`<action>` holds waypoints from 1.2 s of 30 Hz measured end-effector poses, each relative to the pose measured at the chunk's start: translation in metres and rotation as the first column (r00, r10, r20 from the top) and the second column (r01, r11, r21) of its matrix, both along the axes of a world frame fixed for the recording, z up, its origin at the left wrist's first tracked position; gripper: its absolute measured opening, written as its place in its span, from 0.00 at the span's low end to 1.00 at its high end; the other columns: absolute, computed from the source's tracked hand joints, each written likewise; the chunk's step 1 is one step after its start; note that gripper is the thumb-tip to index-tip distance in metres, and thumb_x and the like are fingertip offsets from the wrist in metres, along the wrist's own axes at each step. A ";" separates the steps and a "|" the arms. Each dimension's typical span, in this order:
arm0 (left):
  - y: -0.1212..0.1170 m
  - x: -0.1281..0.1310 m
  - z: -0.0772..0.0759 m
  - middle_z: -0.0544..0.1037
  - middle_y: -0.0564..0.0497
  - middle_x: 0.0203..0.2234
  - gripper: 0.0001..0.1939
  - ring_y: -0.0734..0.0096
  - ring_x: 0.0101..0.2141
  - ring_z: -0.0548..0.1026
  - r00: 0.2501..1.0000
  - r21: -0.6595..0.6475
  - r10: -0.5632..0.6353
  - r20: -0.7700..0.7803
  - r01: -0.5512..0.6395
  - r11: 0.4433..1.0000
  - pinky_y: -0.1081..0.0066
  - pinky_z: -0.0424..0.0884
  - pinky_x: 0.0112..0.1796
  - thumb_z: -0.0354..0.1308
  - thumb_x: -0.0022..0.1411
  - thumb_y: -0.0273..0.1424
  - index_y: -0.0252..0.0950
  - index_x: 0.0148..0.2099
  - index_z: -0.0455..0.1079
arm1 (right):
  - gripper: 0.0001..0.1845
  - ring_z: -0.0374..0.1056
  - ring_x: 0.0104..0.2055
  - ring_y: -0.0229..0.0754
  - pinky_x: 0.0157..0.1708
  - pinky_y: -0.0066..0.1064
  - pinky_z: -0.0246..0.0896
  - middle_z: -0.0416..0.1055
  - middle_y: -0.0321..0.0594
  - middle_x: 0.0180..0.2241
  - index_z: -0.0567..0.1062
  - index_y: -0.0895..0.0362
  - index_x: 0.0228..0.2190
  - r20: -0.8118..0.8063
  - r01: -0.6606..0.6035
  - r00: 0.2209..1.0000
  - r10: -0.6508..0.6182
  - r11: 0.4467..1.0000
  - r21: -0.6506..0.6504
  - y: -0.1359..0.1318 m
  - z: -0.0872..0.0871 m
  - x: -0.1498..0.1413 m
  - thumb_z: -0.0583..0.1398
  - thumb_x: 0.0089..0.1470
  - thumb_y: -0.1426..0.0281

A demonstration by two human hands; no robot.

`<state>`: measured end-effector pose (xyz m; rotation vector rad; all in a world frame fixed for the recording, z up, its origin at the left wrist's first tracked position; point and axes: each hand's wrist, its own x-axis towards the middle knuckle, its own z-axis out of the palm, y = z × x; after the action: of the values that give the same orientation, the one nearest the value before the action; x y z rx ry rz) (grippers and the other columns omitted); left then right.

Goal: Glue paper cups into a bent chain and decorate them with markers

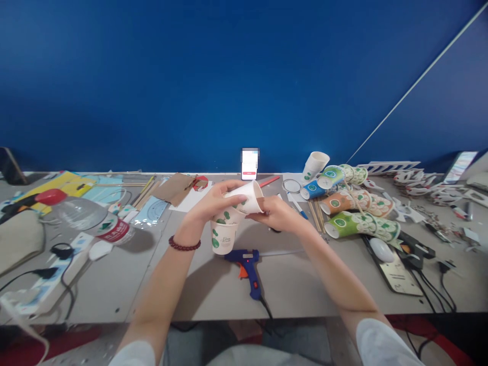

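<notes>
My left hand (211,203) is wrapped round joined white paper cups (223,238) with green leaf prints, held above the table. The lowest cup hangs upright, while the top one tilts with its mouth facing right. At that mouth, the closed fingers of my right hand (277,213) grip the rim; the fingertips are partly hidden. Below the cups lies a blue hot glue gun (249,267) with an orange trigger, its nozzle pointing left.
On the right lie joined cups in green (345,224), orange (337,202) and blue (310,190), near a stack of white cups (315,163). A plastic bottle (89,217) and a power strip (64,274) are on the left. A phone (249,165) leans against the blue wall.
</notes>
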<state>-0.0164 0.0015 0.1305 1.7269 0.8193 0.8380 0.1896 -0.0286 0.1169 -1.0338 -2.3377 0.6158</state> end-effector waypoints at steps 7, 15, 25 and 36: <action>0.001 0.000 -0.001 0.77 0.43 0.47 0.23 0.60 0.44 0.76 1.000 -0.039 -0.012 0.019 0.013 0.999 0.68 0.73 0.38 0.63 0.54 0.42 0.35 0.49 0.73 | 0.06 0.72 0.34 0.43 0.33 0.29 0.60 0.78 0.41 0.36 0.79 0.56 0.35 0.014 0.006 1.000 -0.005 1.000 -0.015 -0.001 0.000 -0.001 0.63 0.54 0.70; -0.003 0.002 0.003 0.77 0.44 0.47 0.22 0.62 0.43 0.76 0.999 -0.072 -0.031 0.030 0.033 0.997 0.69 0.73 0.39 0.64 0.53 0.39 0.37 0.50 0.73 | 0.06 0.71 0.35 0.43 0.34 0.30 0.60 0.78 0.43 0.37 0.80 0.57 0.33 0.019 -0.026 0.999 0.026 1.000 -0.012 0.001 -0.003 0.001 0.61 0.56 0.70; 0.003 -0.001 -0.004 0.76 0.42 0.48 0.23 0.62 0.42 0.76 0.997 -0.079 -0.050 0.057 0.054 0.995 0.71 0.72 0.37 0.63 0.54 0.42 0.35 0.50 0.73 | 0.06 0.69 0.31 0.40 0.32 0.29 0.57 0.77 0.41 0.34 0.77 0.57 0.35 -0.005 -0.031 1.000 0.031 0.999 0.014 -0.001 0.001 0.002 0.61 0.55 0.70; 0.004 -0.001 -0.006 0.76 0.42 0.48 0.25 0.62 0.42 0.76 0.998 -0.095 -0.017 0.054 0.022 0.995 0.71 0.71 0.36 0.62 0.54 0.42 0.35 0.51 0.72 | 0.07 0.62 0.25 0.36 0.26 0.27 0.52 0.73 0.38 0.25 0.75 0.58 0.29 -0.027 0.018 0.999 -0.016 0.997 0.081 0.002 -0.002 0.006 0.62 0.54 0.66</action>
<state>-0.0172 0.0056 0.1245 1.6193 0.7933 0.8152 0.1959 -0.0262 0.1149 -1.0023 -2.3085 0.5205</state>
